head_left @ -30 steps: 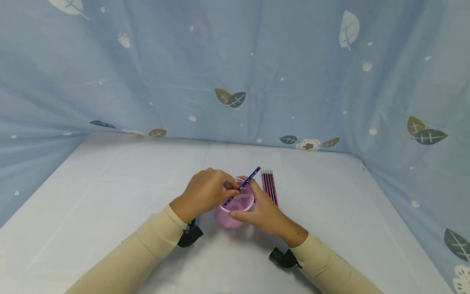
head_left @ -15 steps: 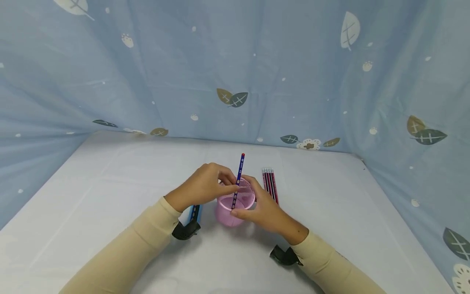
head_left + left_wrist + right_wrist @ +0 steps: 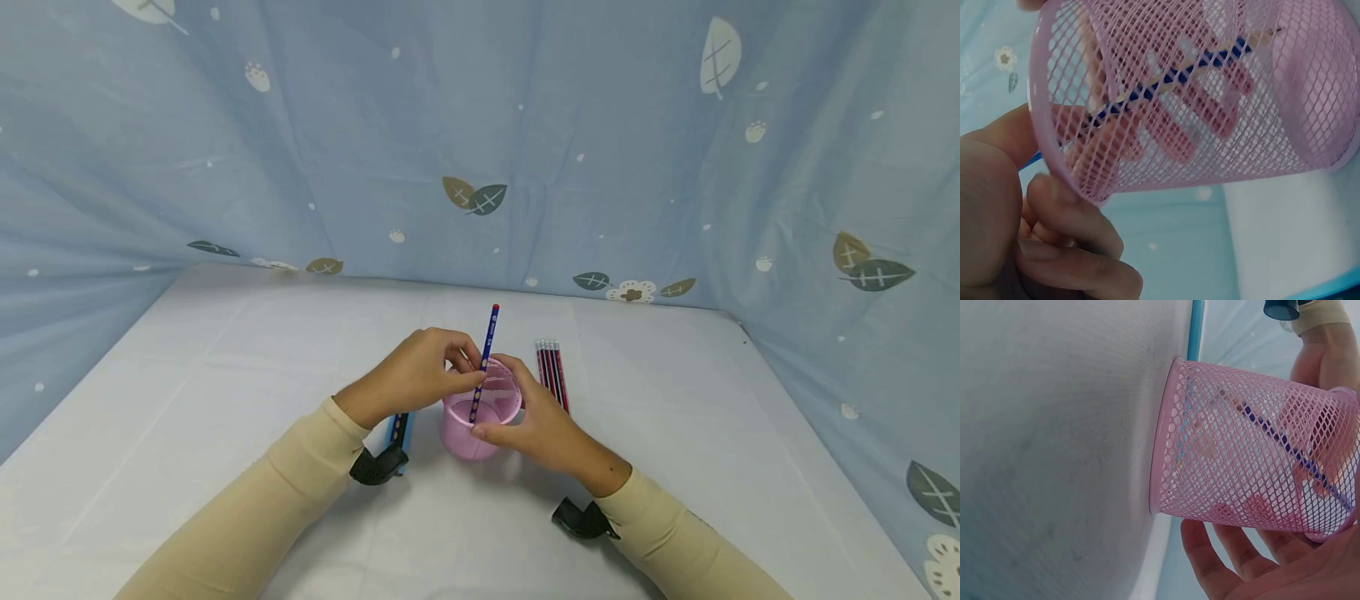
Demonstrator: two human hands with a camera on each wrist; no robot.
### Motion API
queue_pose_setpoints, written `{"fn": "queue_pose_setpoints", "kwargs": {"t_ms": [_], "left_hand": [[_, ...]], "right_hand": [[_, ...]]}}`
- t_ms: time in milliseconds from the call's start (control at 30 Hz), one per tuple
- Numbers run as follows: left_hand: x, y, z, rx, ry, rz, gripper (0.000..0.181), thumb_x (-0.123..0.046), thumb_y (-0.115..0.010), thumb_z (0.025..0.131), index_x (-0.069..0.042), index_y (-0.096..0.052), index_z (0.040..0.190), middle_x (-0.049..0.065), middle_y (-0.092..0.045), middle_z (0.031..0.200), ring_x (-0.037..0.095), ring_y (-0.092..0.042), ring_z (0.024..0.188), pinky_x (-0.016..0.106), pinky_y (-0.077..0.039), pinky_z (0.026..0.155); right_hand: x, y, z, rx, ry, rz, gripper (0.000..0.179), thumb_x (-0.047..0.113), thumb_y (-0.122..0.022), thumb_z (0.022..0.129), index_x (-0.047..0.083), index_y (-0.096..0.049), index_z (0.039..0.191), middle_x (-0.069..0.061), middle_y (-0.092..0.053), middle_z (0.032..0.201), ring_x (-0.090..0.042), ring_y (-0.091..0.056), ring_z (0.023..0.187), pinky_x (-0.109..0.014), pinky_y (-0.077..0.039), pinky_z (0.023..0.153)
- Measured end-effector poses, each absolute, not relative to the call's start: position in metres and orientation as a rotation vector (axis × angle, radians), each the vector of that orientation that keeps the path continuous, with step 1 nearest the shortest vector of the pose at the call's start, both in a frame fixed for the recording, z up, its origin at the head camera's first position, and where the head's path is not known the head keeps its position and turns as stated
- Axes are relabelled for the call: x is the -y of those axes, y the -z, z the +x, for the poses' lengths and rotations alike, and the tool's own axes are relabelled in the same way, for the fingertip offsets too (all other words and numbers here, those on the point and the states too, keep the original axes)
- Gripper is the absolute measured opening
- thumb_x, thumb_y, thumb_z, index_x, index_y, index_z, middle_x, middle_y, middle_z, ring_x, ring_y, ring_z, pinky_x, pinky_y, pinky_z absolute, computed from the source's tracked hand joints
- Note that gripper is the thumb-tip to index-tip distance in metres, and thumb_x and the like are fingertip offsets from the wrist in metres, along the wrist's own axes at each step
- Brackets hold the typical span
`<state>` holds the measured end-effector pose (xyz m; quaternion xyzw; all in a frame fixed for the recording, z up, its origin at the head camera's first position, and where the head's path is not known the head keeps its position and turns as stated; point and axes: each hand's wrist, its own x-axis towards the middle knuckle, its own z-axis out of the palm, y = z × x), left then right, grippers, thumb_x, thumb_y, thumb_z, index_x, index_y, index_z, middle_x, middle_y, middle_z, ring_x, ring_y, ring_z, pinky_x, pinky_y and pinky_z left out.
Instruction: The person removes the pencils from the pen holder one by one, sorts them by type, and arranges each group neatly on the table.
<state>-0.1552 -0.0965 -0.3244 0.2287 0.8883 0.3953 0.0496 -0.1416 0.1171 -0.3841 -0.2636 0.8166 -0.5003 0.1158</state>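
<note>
A pink mesh pencil cup [image 3: 467,446] stands upright on the white table. My right hand [image 3: 547,433] grips it from the right, its thumb at the near side of the rim and its fingers around the far side. My left hand [image 3: 423,371] pinches a blue pencil [image 3: 490,333] with a red end at the cup's mouth. The pencil leans slightly, red end up, its lower part inside the cup. Through the mesh in the left wrist view, the sharpened tip of the pencil [image 3: 1241,47] points toward the cup's base.
Several red-and-black striped pencils [image 3: 553,375] lie side by side right of the cup, partly behind my right hand. Left of it, a blue-edged item with dark, dotted pencils [image 3: 399,431] lies partly under my left wrist. A patterned blue curtain [image 3: 360,125] closes off the back.
The pencil has swung from a strong rightward slant to nearly upright, and more of its red end shows above the rim. My left hand has shifted slightly left. My right hand keeps its grip.
</note>
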Motion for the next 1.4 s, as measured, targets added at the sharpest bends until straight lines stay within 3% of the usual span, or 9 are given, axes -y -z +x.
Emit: {"fn": "queue_pose_setpoints", "kwargs": {"t_ms": [400,833,1100,1400], "left_hand": [[0.100,0.328,-0.161,-2.604,-1.294,0.706,0.010,-0.021,-0.076,0.089,-0.015,-0.069,0.092,-0.003,-0.073,0.083,0.012,-0.067,0.085,0.029,-0.055,0.073],[0.103,0.326,-0.162,-2.524,-1.339,0.655,0.012,-0.023,-0.074,0.091,-0.014,-0.067,0.097,0.003,-0.074,0.091,0.028,-0.068,0.077,0.031,-0.055,0.053],[0.107,0.318,-0.160,-2.569,-1.470,0.605,0.024,-0.023,-0.069,0.094,-0.011,-0.063,0.114,0.007,-0.074,0.093,0.022,-0.061,0.058,0.039,-0.057,0.059],[0.119,0.299,-0.154,-2.590,-1.719,0.589,0.030,-0.023,-0.061,0.099,-0.009,-0.052,0.124,0.010,-0.069,0.101,0.025,-0.061,0.058,0.036,-0.054,0.058]], "right_hand": [[-0.117,0.384,-0.142,-2.380,1.491,-0.802,0.083,0.030,-0.081,0.084,0.023,-0.032,0.150,-0.002,-0.051,0.143,-0.028,-0.054,0.130,-0.048,-0.051,0.102],[-0.117,0.383,-0.141,-2.384,1.498,-0.801,0.083,0.029,-0.081,0.083,0.023,-0.033,0.150,-0.002,-0.052,0.143,-0.029,-0.053,0.130,-0.049,-0.051,0.102],[-0.116,0.382,-0.142,-2.369,1.491,-0.782,0.082,0.030,-0.080,0.084,0.023,-0.032,0.150,-0.003,-0.051,0.142,-0.027,-0.053,0.129,-0.050,-0.050,0.103],[-0.116,0.384,-0.142,-2.391,1.496,-0.793,0.083,0.028,-0.082,0.082,0.021,-0.034,0.150,-0.002,-0.053,0.141,-0.022,-0.053,0.128,-0.049,-0.048,0.104]]}}
